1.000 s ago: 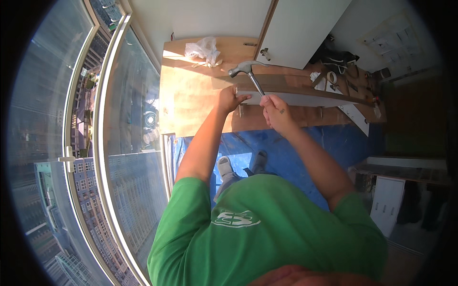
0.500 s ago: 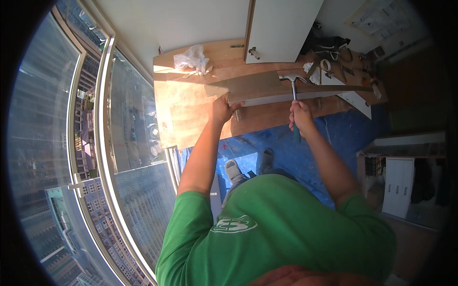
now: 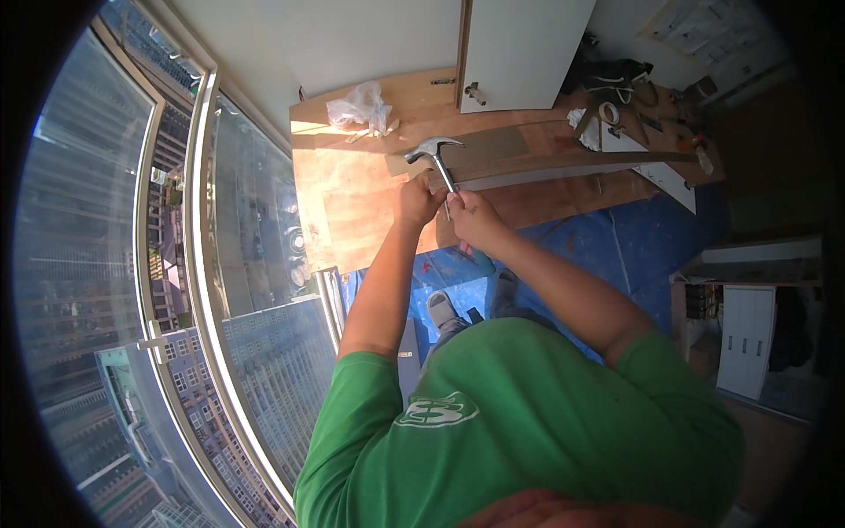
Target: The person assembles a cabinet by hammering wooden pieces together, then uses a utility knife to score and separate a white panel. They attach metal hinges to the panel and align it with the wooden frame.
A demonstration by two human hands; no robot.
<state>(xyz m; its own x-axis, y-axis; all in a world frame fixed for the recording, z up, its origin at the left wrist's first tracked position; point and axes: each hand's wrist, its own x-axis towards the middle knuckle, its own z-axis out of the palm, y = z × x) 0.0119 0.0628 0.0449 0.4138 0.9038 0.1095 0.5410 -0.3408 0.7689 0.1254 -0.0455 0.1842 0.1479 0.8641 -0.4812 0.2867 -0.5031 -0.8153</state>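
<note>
A claw hammer [image 3: 443, 169] is in my right hand [image 3: 475, 222], whose fingers are wrapped round its grip. Its steel head points away from me, above the left end of a long narrow board [image 3: 572, 164]. The board has a brown upper edge and a whitish side, and it runs off to the right over the wooden worktop [image 3: 343, 207]. At that left end my left hand [image 3: 417, 201] is closed on the board, close beside my right hand. What its fingers do behind the board is hidden.
A crumpled plastic bag [image 3: 361, 106] lies at the back left. A white cabinet door [image 3: 515, 53] stands behind the worktop. Tape [image 3: 608, 113], a black bag [image 3: 620, 75] and several tools lie at the far right. Blue sheeting [image 3: 581, 255] covers the floor; a window [image 3: 255, 194] is on the left.
My right hand has carried the hammer left along the board, from right of my left hand to close beside it. My left hand stays at the board's end, its thumb drawn in.
</note>
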